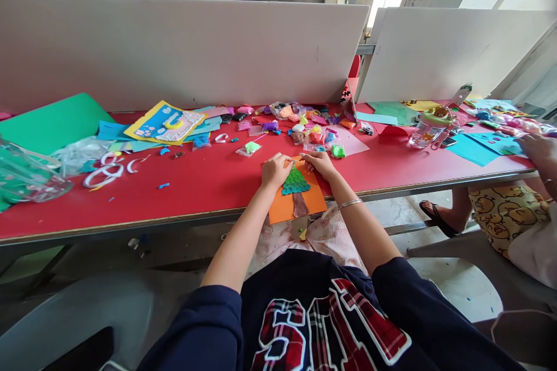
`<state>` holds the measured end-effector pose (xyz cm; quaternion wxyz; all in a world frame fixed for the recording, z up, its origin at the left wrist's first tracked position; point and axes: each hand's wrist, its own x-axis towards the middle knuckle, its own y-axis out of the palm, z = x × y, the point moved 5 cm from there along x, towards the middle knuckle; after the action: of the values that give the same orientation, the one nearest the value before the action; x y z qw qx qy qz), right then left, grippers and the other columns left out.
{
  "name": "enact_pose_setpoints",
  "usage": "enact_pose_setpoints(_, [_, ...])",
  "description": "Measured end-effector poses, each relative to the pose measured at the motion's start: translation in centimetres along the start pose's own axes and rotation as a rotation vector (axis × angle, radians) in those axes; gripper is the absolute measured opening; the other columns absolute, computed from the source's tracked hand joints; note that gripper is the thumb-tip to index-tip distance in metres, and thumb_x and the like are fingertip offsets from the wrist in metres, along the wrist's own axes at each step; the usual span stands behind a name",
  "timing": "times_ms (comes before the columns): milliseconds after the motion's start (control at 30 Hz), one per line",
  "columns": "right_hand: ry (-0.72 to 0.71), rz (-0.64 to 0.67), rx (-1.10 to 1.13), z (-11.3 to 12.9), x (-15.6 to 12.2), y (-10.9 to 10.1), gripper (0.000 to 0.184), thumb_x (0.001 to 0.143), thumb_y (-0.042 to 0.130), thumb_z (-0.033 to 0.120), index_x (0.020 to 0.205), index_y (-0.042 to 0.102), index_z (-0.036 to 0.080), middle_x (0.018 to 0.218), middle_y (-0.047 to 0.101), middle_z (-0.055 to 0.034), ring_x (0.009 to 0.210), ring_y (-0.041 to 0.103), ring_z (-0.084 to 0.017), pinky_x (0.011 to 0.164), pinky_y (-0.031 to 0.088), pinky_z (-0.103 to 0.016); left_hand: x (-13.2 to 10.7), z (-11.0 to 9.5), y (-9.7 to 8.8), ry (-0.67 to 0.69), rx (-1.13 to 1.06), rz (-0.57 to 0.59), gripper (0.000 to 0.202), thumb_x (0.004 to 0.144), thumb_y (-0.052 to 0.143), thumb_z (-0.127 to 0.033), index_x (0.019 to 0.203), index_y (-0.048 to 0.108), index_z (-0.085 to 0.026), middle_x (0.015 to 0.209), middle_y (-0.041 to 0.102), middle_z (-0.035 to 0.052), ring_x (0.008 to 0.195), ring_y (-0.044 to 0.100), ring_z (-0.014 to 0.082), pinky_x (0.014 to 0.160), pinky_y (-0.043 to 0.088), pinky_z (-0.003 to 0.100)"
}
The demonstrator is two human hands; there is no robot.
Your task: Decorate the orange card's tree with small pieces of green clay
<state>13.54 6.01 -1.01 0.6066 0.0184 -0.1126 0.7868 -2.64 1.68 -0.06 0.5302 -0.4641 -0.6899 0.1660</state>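
Position: the orange card (pixel 279 207) lies at the near edge of the red desk (pixel 209 179), its lower part projecting past that edge above the lap (pixel 335 231). Hands: the left hand (pixel 275 170) and the right hand (pixel 319 163) are at the card's upper part, one on each side of the clay tree (pixel 296 181), fingers bent inward. Whether they pinch the card, a small piece or nothing cannot be told at this size. Caution: the overhanging part may bend if the hands press down or the lap pushes up; bending would probably crack or loosen the brown trunk (pixel 300 206). Fingertip pressure near the tip may flatten or shift the crown. A sideways sweep of the right hand could disturb the green clay (pixel 338 151) just beside it. Orientation: the tip points toward the desk's far edge, leaning slightly left; the tree's long axis runs from near edge to far edge, trunk nearest the person
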Motion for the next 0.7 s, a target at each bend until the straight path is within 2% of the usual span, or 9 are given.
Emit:
enact_pose_setpoints(100, [0.023,0.007,-0.016,-0.2,0.1,0.0,0.049,0.064,0.07,0.062,0.056,0.051,0.018,0.05,0.05,0.0008,0.049,0.048,-0.01,0.05,0.037,-0.025,0.0,0.2,0.0,0.003,-0.008,-0.019,0.017,0.085,0.065,-0.037,0.08,0.073,-0.022,0.077,0.065,0.0046,0.069,0.06,0.0173,0.058,0.037,0.026])
enact_pose_setpoints(300, [0.024,0.028,-0.033,0.2,-0.2,0.1,0.048,0.063,0.071,0.06,0.058,0.054,0.016,0.051,0.049,0.0021,0.05,0.045,-0.009,0.05,0.035,-0.024,0.0,0.2,0.0,-0.005,-0.035,0.025,0.014,0.085,0.065,-0.028,0.092,0.076,-0.024,0.081,0.068,0.0048,0.075,0.062,0.0182,0.061,0.04,0.026])
enact_pose_setpoints(467, [0.022,0.06,-0.033,0.9,-0.7,0.3,0.05,0.065,0.071,0.061,0.055,0.051,0.016,0.049,0.045,0.0031,0.049,0.04,-0.008,0.048,0.032,-0.024,-0.3,-0.5,-0.4,0.056,-0.053,-0.014,0.02,0.089,0.06,-0.033,0.098,0.076,-0.024,0.079,0.067,0.0053,0.073,0.062,0.0165,0.062,0.04,0.025])
enact_pose_setpoints(600, [0.027,0.184,-0.013,1.1,-1.0,0.7,0.05,0.069,0.068,0.062,0.059,0.056,0.015,0.051,0.052,0.0004,0.05,0.047,-0.01,0.051,0.037,-0.025,-0.6,-1.0,-0.7,0.112,-0.027,-0.053,0.026,0.09,0.058,-0.042,0.095,0.076,-0.024,0.073,0.064,0.0053,0.07,0.059,0.0152,0.061,0.038,0.024])
enact_pose_setpoints(700, [0.024,0.265,0.03,1.2,-1.1,1.0,0.045,0.066,0.073,0.058,0.065,0.063,0.014,0.058,0.061,-0.0022,0.052,0.052,-0.011,0.054,0.041,-0.025,-0.7,-1.0,-0.7,0.108,-0.021,-0.056,0.027,0.09,0.058,-0.044,0.092,0.077,-0.024,0.072,0.062,0.0049,0.067,0.058,0.0149,0.06,0.037,0.025])
